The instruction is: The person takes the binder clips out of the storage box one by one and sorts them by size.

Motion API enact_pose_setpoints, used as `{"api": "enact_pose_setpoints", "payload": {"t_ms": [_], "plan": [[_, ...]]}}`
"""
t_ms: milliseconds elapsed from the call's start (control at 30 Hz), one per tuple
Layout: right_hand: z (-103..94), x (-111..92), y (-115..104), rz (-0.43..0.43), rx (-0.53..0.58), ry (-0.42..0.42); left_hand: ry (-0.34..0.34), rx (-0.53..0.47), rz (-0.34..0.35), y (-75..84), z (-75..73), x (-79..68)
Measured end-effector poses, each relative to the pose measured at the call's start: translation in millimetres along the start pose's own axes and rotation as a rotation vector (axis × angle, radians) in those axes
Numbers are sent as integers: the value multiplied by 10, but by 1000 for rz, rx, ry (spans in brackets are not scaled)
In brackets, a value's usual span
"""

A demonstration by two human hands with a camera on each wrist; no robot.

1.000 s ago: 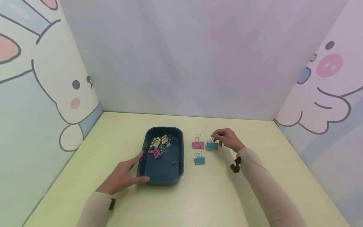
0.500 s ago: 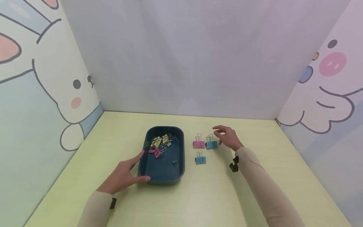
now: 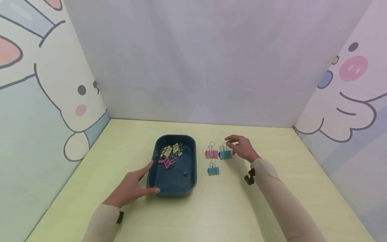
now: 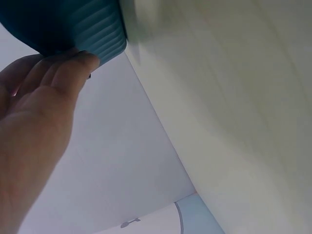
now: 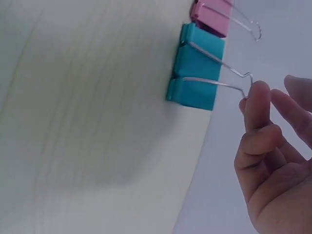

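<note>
I'm looking forward and down from the head toward the table's far edge (image 3: 199, 125); near wrist views are sharing the tray (image 3: 172, 185) (left) and larger teal clip (image 3: 225, 155) (right).

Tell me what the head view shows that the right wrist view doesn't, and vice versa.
Only the head view: the left hand at the tray, the yellow clips in it and the smaller blue clip outside.
Only the right wrist view: the palm side of the right hand.
Both: that hand, the larger blue clip, the pink clip beside it and the table.
</note>
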State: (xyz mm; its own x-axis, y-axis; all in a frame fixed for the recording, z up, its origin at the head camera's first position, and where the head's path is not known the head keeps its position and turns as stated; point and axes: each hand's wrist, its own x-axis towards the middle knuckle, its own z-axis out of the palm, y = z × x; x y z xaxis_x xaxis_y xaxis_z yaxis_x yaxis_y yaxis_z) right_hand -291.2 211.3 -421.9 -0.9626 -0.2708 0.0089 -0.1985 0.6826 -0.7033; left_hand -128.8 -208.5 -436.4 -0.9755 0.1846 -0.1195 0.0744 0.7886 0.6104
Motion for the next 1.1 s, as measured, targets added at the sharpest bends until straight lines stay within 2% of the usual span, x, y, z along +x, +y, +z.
{"api": "enact_pose_setpoints", "payload": {"t_ms": [267,533,767,1100], "plan": [[43,-24,-327,-74,-168,17,-4,1,-31,22,-24,-4],[68,20,-403,-130,-266,-1,-7,1,-28,4,-12,-7],[109,104,-302,-47,-327,-40,-5,2,-21,-1,-10,-13],[113,110,-193,0,-378,24,1,0,-7,7,-6,-22]]}}
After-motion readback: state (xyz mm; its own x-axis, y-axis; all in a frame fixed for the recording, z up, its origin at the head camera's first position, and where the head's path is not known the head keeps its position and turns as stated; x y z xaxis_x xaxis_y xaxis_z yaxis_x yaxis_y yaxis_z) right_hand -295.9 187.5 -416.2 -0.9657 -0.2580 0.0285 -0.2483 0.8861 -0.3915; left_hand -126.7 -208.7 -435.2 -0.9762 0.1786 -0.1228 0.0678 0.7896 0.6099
